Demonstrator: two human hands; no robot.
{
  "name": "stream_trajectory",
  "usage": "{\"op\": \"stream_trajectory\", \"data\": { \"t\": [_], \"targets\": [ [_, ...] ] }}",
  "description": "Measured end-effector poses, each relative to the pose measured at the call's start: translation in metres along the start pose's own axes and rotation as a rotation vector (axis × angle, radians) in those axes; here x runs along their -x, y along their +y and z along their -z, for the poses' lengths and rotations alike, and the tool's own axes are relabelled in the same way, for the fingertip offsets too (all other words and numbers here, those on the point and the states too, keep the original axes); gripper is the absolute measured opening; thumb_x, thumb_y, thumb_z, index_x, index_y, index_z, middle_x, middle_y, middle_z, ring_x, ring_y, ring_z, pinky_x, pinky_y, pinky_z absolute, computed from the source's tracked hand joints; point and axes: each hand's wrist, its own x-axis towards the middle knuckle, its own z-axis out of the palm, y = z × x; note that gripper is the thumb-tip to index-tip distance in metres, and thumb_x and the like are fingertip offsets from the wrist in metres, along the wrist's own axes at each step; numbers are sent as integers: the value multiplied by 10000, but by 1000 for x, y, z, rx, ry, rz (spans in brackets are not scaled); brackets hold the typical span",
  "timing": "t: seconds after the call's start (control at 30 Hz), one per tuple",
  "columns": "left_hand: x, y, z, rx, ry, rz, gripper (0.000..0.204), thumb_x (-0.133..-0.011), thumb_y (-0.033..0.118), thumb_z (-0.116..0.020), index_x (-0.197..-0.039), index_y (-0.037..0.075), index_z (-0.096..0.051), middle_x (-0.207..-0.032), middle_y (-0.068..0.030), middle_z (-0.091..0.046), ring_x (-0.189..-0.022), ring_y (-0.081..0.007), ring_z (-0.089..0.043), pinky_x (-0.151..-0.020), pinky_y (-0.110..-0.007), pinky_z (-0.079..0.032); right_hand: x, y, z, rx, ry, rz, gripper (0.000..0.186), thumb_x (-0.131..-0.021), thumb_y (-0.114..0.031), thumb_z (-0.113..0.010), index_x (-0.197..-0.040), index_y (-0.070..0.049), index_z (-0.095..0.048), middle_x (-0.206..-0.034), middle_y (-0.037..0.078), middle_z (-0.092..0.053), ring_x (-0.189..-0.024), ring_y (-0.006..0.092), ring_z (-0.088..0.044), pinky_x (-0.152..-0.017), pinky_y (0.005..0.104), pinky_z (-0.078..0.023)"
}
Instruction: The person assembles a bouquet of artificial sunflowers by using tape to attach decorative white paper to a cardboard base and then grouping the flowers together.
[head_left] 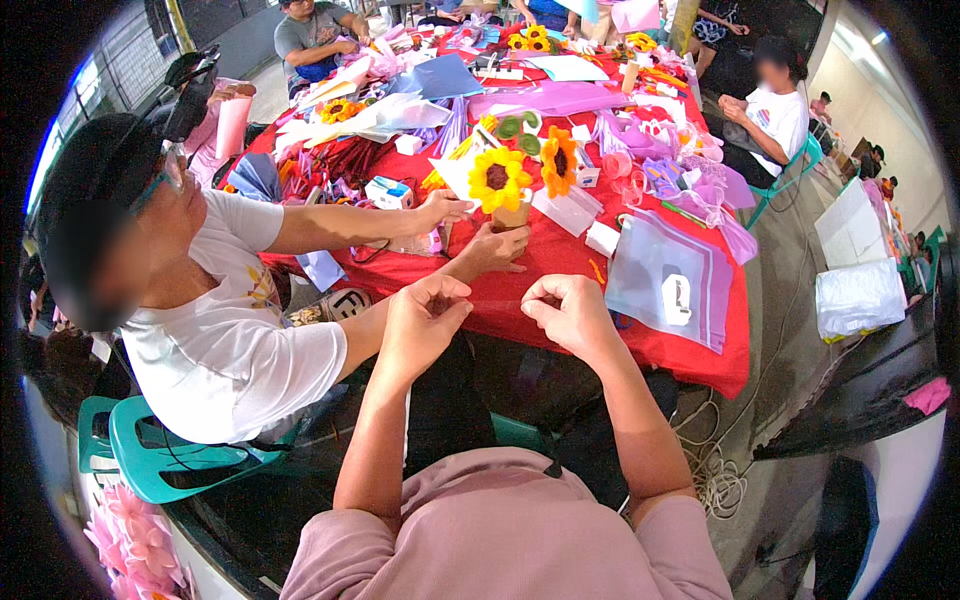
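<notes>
My left hand [422, 325] is pinched near the table's front, with its thumb and forefinger together. My right hand [570, 318] pinches across from it, a short gap away. A faint, see-through strip seems to run between them, too indistinct to name. Just beyond my hands, a co-worker's hands [498, 248] are at a brown tube [511, 212] with yellow and orange felt-like flowers [500, 180] above it. Right of my right hand lies a translucent blue-lilac sheet [660, 275] with a small white object [676, 298] on it.
The red-covered table [720, 365] holds craft papers, ribbons and flowers. A co-worker [200, 330] sits close at my left, another [770, 125] at the far right, others beyond. A green chair [165, 465], pink flowers [135, 530] and loose cables [715, 480] are beside me.
</notes>
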Motion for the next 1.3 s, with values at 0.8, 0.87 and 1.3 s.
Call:
{"op": "stream_trajectory", "data": {
  "t": [0.8, 0.87, 1.3],
  "targets": [
    [8, -21, -12, 121, 24, -25, 151, -780, -57, -675, -917, 4, -655, -853, 0, -642, -787, -59, -564, -718, -216, -470, 17, 5, -9, 42, 71, -47, 67, -779, -67, -674, -815, -10, -678, -658, 57, -654, -540, 69, -551, -512, 247, -441],
    [7, -25, -13, 116, 18, -18, 152, -783, -52, -673, -924, 3, -657, -853, -1, -645, -785, -60, -567, -716, -218, -471, 19, 6, -9, 27, 83, -49, 61, -782, -65, -672, -810, -10, -676, -645, 48, -644, -534, 62, -538, -504, 243, -433],
    [2, -22, -19, 165, -38, 33, 175, -797, -46, -657, -967, -3, -646, -862, -27, -652, -796, -77, -596, -718, -221, -482, 18, 24, -12, -31, 112, -119, 71, -762, -79, -678, -803, -20, -675, -692, 106, -668, -555, 133, -605, -540, 275, -469]
  ]
}}
